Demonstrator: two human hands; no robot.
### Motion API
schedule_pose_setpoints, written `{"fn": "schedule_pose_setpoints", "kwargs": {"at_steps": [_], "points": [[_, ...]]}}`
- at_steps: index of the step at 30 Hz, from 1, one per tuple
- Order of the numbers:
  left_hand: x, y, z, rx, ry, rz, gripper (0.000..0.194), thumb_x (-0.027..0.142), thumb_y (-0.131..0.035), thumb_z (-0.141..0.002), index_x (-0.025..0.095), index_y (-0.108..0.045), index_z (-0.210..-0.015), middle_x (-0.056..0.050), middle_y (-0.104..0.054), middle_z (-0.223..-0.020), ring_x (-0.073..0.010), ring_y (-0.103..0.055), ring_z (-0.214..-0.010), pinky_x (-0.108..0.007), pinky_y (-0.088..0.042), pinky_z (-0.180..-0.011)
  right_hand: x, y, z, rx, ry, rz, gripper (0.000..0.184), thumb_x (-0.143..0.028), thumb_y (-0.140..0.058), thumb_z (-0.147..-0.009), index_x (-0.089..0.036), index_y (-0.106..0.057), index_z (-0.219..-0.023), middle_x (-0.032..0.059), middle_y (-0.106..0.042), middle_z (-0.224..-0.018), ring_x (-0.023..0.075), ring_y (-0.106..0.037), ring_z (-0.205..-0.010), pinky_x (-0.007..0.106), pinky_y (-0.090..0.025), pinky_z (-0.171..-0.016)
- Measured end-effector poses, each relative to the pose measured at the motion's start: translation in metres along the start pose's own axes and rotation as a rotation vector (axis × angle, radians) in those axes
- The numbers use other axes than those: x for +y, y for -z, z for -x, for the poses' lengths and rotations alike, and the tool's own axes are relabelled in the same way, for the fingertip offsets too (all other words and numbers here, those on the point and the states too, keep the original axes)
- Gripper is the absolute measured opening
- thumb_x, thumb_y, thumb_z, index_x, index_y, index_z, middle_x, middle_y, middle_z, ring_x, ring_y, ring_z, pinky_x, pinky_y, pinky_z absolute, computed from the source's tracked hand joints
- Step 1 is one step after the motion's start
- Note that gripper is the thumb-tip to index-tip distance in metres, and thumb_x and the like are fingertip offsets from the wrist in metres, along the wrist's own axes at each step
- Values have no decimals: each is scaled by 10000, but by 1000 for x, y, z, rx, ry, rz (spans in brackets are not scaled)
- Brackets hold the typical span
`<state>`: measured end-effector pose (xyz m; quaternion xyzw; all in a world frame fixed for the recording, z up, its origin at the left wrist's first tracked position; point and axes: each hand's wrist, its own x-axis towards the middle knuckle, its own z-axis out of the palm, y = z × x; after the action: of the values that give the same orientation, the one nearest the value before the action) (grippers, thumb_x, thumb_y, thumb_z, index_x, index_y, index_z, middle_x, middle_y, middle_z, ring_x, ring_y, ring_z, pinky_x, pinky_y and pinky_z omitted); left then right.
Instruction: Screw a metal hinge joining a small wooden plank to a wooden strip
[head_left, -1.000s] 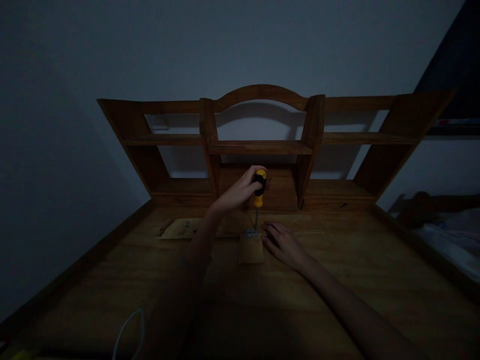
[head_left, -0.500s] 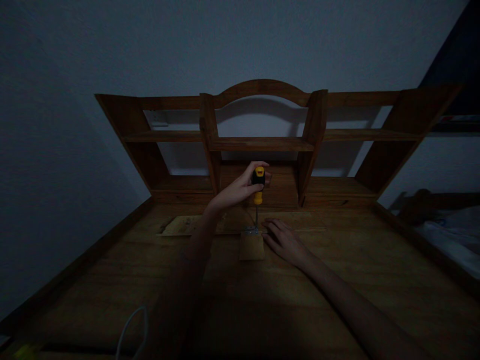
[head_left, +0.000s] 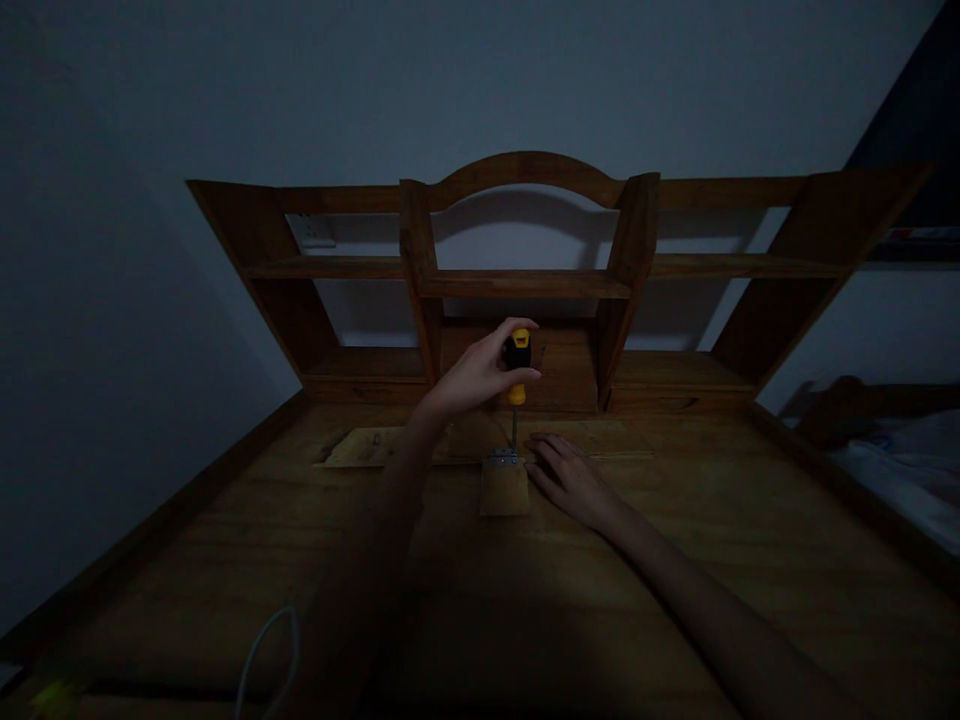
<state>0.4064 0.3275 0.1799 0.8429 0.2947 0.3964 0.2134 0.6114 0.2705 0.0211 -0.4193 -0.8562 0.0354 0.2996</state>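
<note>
My left hand (head_left: 484, 370) is around the yellow and black handle of a screwdriver (head_left: 517, 365), its thumb stretched across the front. The screwdriver stands upright, and its shaft reaches down to a small metal hinge (head_left: 503, 457). That hinge lies where a small square wood piece (head_left: 505, 490) meets a long wooden strip (head_left: 367, 446) on the desk. My right hand (head_left: 571, 482) lies flat just right of the hinge, fingers apart, with fingertips on the strip and close to the square piece's edge.
A wooden shelf unit (head_left: 525, 286) stands along the back of the desk (head_left: 645, 600), against the wall. A white cable (head_left: 259, 640) loops at the front left, near a blurred yellow object (head_left: 56, 697). Pale cloth (head_left: 900, 470) lies beyond the right edge.
My left thumb has shifted to the right across the screwdriver handle, and the fingers have loosened a little. The screwdriver still stands at the hinge. My right hand has stayed in place.
</note>
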Motion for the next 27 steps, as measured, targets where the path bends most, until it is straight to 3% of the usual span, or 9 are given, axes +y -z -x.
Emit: {"fn": "schedule_pose_setpoints", "kwargs": {"at_steps": [3,6,9,14,17,20,23,27], "points": [[3,-1,0,89,15,-129,548,401,-684,-841,250,-455,-1315,-93,-530,-1305,-274,-517,-1226,-432,-379,-1087,0,0,0,5,2,-12,332,-314,-473,-1002,-227,-561,-1311,115,-605,-1266,274,-557,-1206,487,-467,-1040],[-1,0,-1,19,19,-41,492,316,-567,-900,251,-402,-1359,-92,-519,-1320,-236,-528,-1225,-412,-381,-1087,-1,1,1,6,2,-14,334,-314,-476,-1002,-225,-557,-1313,111,-598,-1274,269,-553,-1213,477,-464,-1051],[-4,2,-2,-49,-5,69,512,296,-567,-897,269,-391,-1376,-78,-560,-1273,-222,-578,-1153,-394,-427,-1035,-1,1,0,1,0,-4,329,-314,-479,-1003,-217,-559,-1307,110,-597,-1280,268,-550,-1216,466,-466,-1052],[1,-2,-1,104,3,-120,526,390,-642,-871,261,-453,-1345,-85,-525,-1329,-277,-493,-1259,-441,-357,-1103,-1,2,0,-11,-8,-3,337,-314,-471,-1008,-216,-553,-1320,113,-600,-1274,270,-550,-1213,463,-462,-1057],[1,-1,-1,47,21,-89,475,320,-538,-926,265,-410,-1380,-81,-512,-1346,-250,-506,-1248,-421,-363,-1100,-1,2,0,-14,-2,3,335,-315,-472,-1008,-204,-559,-1311,117,-604,-1258,268,-553,-1202,459,-461,-1056],[-1,0,-1,0,30,-37,498,319,-580,-908,272,-404,-1371,-65,-563,-1244,-227,-580,-1114,-385,-427,-1027,-2,3,0,-13,-1,5,329,-313,-473,-1007,-206,-562,-1305,117,-606,-1255,269,-552,-1206,460,-457,-1060],[0,-2,0,72,44,-116,535,409,-666,-867,264,-437,-1329,-66,-570,-1192,-245,-577,-1088,-397,-438,-1008,-2,3,0,-20,-7,5,334,-316,-476,-1005,-207,-560,-1310,121,-601,-1268,272,-552,-1213,461,-462,-1054],[2,-8,-2,132,55,-169,359,395,-525,-958,244,-469,-1278,-87,-539,-1245,-238,-527,-1185,-401,-391,-1068,-1,3,0,-34,-6,18,351,-326,-462,-1013,-195,-551,-1325,126,-598,-1276,270,-551,-1217,462,-455,-1063]]}}
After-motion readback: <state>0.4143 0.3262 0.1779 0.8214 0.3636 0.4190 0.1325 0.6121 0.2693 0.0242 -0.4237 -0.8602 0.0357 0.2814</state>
